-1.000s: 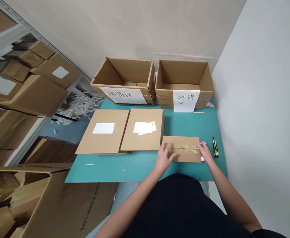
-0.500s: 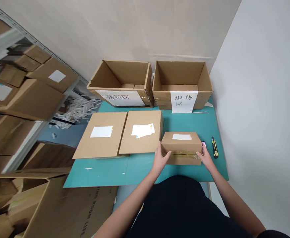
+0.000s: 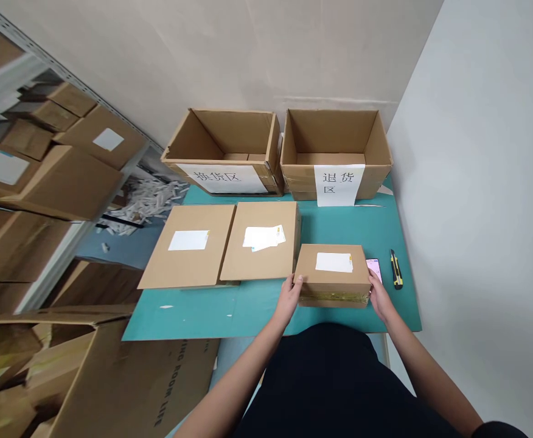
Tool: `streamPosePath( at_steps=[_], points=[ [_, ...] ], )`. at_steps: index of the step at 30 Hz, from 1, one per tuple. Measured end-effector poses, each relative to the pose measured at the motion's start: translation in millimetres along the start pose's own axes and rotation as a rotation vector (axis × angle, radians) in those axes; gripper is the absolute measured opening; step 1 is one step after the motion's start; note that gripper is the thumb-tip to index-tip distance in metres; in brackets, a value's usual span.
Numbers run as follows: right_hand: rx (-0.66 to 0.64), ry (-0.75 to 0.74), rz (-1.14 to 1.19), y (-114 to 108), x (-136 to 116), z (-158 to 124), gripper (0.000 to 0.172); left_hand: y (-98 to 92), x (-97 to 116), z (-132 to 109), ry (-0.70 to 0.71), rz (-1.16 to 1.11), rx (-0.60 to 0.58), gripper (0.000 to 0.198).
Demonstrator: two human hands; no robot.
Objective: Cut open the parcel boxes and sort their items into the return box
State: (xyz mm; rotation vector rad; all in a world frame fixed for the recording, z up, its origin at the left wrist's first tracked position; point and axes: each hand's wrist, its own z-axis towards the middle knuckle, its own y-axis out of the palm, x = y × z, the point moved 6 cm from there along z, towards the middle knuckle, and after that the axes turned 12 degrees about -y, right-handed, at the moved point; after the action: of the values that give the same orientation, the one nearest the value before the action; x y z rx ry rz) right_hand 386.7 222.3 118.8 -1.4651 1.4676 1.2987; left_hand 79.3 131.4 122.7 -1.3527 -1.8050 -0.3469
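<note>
Closed boxes on the table: I count three, a left flat box point(image 3: 188, 267), a middle flat box point(image 3: 261, 261) and a small box point(image 3: 333, 281).
Open cartons: two, a left carton point(image 3: 230, 129) and a right carton point(image 3: 334, 132).
Paper signs point(image 3: 223, 178): two, one per carton front.
White labels point(image 3: 188, 240): three, one per closed box.
Utility knife point(image 3: 396, 269): one.
Phone point(image 3: 375, 267): one.
Hands: I see two, left hand point(image 3: 288, 296), right hand point(image 3: 380, 299).

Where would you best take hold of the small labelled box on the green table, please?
At its two short ends, one hand from each side, where the left hand and right hand sit: the small box lies flat, label up, wider than deep.
</note>
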Motion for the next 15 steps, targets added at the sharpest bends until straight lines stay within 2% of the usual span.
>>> streamPosePath(
  at_steps=[4, 12, 15],
  points=[
    [0.005, 0.086, 0.057, 4.8, 3.7, -2.3, 0.059, 10.0, -14.9, 0.1, -0.146, -0.089, -0.066, 0.054],
    [0.009, 0.152, 0.043, 1.2, 15.7, -1.4, 0.063, 21.0, -26.6, 0.7, -0.112, -0.164, -0.084, 0.06],
    [-0.001, 0.159, 0.037, -4.3, 21.1, 3.1, 0.062, 24.2, -36.0, -3.8, -0.194, -0.179, -0.087, 0.062]
  ],
)
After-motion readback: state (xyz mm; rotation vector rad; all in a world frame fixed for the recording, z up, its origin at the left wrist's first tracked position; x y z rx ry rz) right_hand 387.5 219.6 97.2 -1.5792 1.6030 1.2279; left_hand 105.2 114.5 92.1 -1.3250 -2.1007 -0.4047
